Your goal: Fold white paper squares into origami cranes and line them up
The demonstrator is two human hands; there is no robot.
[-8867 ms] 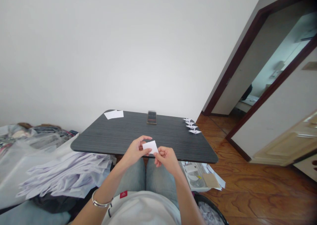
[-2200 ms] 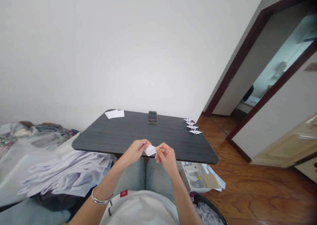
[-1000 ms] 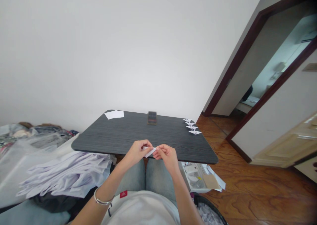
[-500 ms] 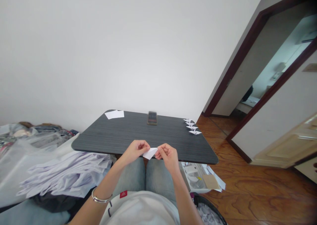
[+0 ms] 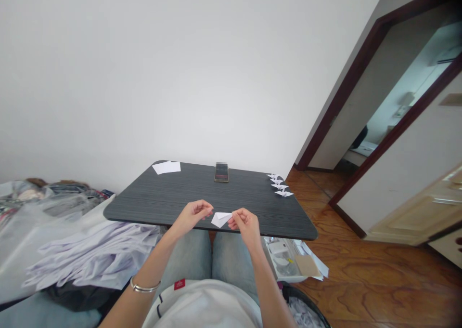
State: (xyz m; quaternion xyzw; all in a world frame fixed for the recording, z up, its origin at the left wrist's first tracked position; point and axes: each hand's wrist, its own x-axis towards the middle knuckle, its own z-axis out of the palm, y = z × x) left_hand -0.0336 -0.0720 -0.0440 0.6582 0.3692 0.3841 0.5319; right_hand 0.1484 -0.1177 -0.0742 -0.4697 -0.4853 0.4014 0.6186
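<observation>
A small folded piece of white paper (image 5: 221,219) is over the front edge of the dark table, one flap lying across its top. My right hand (image 5: 246,224) pinches its right end between thumb and fingers. Just left of the paper, my left hand (image 5: 195,216) is apart from it, with curled fingers, a small gap to the thumb and nothing held. Several folded paper cranes (image 5: 284,193) stand in a row at the table's right side. White paper sheets (image 5: 166,167) lie at the far left corner.
A phone-like device (image 5: 221,172) stands at the back of the dark table (image 5: 187,188), near the wall. White cloth (image 5: 97,253) is piled at lower left. Below the table's right end are a plastic box (image 5: 285,265) and a dark-rimmed bin (image 5: 306,308) holding crumpled white material.
My left hand has let go of the folded paper and moved slightly left. The paper stays in my right hand, and a flap on its top now shows.
</observation>
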